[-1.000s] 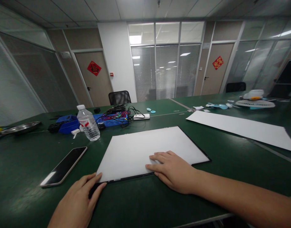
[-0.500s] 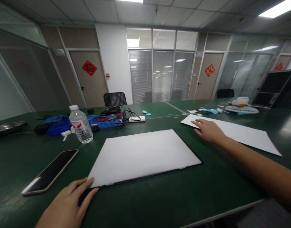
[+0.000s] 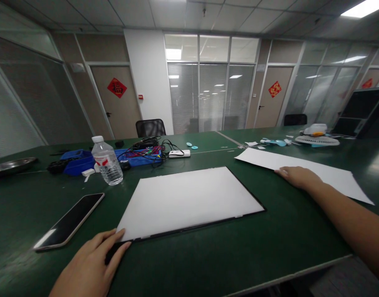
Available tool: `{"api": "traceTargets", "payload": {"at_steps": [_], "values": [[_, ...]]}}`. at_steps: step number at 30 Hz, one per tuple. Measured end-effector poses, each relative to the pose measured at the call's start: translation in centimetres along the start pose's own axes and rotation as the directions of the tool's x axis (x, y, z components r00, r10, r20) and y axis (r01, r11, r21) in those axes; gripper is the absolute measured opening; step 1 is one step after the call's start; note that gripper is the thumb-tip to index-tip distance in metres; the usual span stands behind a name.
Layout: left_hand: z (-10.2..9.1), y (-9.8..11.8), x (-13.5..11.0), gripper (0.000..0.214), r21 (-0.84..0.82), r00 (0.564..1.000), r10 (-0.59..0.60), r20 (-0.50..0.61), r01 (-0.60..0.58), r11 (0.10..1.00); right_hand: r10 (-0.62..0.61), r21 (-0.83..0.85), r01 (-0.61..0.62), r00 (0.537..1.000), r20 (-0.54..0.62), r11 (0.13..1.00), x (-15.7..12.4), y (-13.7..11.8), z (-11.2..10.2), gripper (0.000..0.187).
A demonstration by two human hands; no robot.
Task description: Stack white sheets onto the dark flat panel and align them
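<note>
A flat white panel (image 3: 189, 202) with a thin black border lies on the table in front of me. At its near left corner is my left hand (image 3: 92, 260), index finger on the white surface and thumb against the front edge, so the corner sits between them. To the right lies a long white sheet (image 3: 328, 175), slightly curved. My right hand (image 3: 300, 178) is closed at the near edge of this sheet, fingertips together on it; the thumb's underside is hidden. My right forearm passes in front of part of the sheet.
A phone (image 3: 71, 220) lies left of the panel, with a water bottle (image 3: 108, 163) behind it. Blue trays (image 3: 140, 159) hold tangled cables. A white device (image 3: 179, 153) and a small fan (image 3: 316, 140) stand farther back. The green table's edge (image 3: 288, 276) runs near me.
My right hand has slid right and toward me along the near edge of the white sheet, its fingers drawing together. My left hand stays at the panel's corner. The view has shifted slightly.
</note>
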State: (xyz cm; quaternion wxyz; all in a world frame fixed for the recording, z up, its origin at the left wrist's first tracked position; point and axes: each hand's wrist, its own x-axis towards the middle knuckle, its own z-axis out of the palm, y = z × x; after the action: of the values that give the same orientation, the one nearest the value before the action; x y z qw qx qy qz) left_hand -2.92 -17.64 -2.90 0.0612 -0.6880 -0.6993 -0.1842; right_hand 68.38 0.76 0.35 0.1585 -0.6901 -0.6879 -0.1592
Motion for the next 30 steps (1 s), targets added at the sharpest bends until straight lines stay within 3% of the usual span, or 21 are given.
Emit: {"api": "traceTargets", "payload": {"at_steps": [2,4,8,11,14,16,22,26,30], "values": [[-0.2,0.1,-0.1,0.052,-0.009,1.000,-0.001,-0.003,0.001,1.000,0.056,-0.131,-0.034,0.984,0.168,0.991,0.1,-1.0,-0.5,0.046],[-0.4,0.2,-0.1,0.052,-0.016,1.000,-0.003,-0.018,0.002,1.000,0.062,-0.216,-0.014,0.974,0.219,0.976,0.3,-2.5,-1.1,0.038],[-0.8,0.4,-0.1,0.051,-0.037,0.999,-0.007,-0.040,0.005,0.999,0.008,-0.202,0.015,0.993,0.115,0.979,0.1,-7.8,-3.1,0.046],[-1.6,1.0,-0.2,0.051,-0.051,0.999,-0.024,-0.026,0.023,0.998,-0.159,0.012,0.159,0.986,-0.043,0.987,-0.7,-12.9,-4.9,0.056],[-2.4,1.6,-0.2,0.053,-0.059,1.000,-0.028,-0.007,0.028,0.998,-0.439,0.236,0.459,0.888,-0.134,0.857,-2.3,-17.9,-6.0,0.063],[-2.7,2.0,-0.2,0.055,-0.060,0.999,-0.034,0.005,0.034,0.998,-0.549,0.320,0.557,0.827,-0.124,0.766,-3.8,-21.2,-6.4,0.065],[-3.0,2.4,-0.3,0.060,-0.059,0.999,-0.042,0.011,0.043,0.997,-0.694,0.455,0.579,0.708,0.131,0.677,-8.2,-28.5,-7.1,0.074],[-2.8,2.3,-0.3,0.060,-0.064,0.999,-0.040,0.001,0.040,0.997,-0.740,0.485,0.592,0.642,0.199,0.644,-9.5,-30.1,-7.6,0.069],[-2.8,2.4,-0.2,0.060,-0.062,0.999,-0.046,0.007,0.047,0.997,-0.751,0.495,0.602,0.636,0.178,0.627,-9.6,-30.7,-7.9,0.058]]}}
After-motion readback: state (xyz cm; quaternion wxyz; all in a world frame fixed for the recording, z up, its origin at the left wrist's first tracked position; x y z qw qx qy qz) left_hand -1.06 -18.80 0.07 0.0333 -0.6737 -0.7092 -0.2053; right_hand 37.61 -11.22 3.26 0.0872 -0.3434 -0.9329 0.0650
